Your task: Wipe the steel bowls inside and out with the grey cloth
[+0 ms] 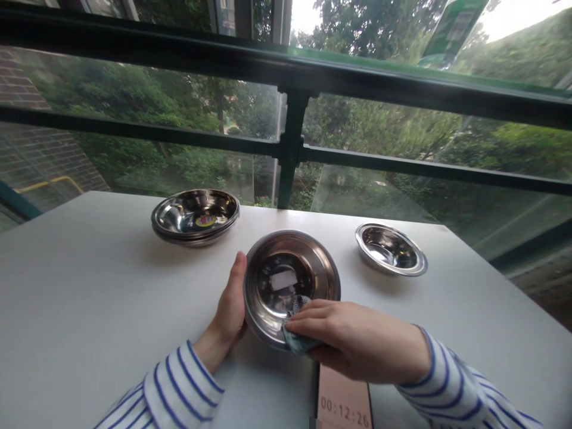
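Observation:
A shiny metal bowl [322, 262] is tilted up in front of me, its inside facing my view, with a pale rectangular patch on its bottom. My left hand [230, 304] grips the bowl by its left side, the thumb along the rim and the other fingers hidden behind it. Bunched under the fingers of my right hand [353, 336] is a grey-green cloth [297, 341]. That cloth presses against the bowl's inner wall and rim at the lower right.
Nested metal bowls [196, 217], the top one with a yellow-and-pink sticker, stand at the back left. Another metal bowl [391, 250] sits at the right. A phone [344, 399] showing a timer lies by the front edge of the white table [89, 286]. Behind runs a green railing [290, 149].

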A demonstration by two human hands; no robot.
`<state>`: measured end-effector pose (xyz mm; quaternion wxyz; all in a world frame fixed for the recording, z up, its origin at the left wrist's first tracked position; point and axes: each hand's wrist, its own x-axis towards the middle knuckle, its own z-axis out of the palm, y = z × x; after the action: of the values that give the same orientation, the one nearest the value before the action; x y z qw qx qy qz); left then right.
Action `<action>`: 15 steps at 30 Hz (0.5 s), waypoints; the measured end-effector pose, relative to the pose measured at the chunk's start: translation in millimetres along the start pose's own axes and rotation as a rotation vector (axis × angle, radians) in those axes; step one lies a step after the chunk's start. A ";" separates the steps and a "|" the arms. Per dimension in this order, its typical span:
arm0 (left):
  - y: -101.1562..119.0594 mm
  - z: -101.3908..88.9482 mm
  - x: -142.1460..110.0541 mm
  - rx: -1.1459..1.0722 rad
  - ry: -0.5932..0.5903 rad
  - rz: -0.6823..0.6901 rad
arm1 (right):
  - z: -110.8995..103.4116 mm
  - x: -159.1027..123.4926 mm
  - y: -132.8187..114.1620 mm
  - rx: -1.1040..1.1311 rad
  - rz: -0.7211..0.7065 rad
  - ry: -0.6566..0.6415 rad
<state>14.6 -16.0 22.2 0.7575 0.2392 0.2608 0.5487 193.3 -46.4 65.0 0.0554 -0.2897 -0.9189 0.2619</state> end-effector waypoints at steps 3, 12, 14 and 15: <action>0.1 -1.3 -0.2 -0.001 -0.012 -0.038 | -10.7 -8.5 4.8 0.032 0.050 0.111; 2.5 3.5 -6.5 0.012 -0.044 -0.128 | -0.4 4.7 17.2 0.311 0.314 0.618; 3.1 3.5 -8.2 0.023 -0.037 -0.126 | -1.1 3.1 18.7 0.294 0.330 0.616; 3.3 2.7 -8.7 0.032 -0.029 -0.116 | -1.3 1.9 19.5 0.274 0.323 0.612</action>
<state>11.7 -23.6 27.5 0.7878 0.2436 0.2722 0.4959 201.9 -31.2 56.1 0.3236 -0.4857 -0.7588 0.2890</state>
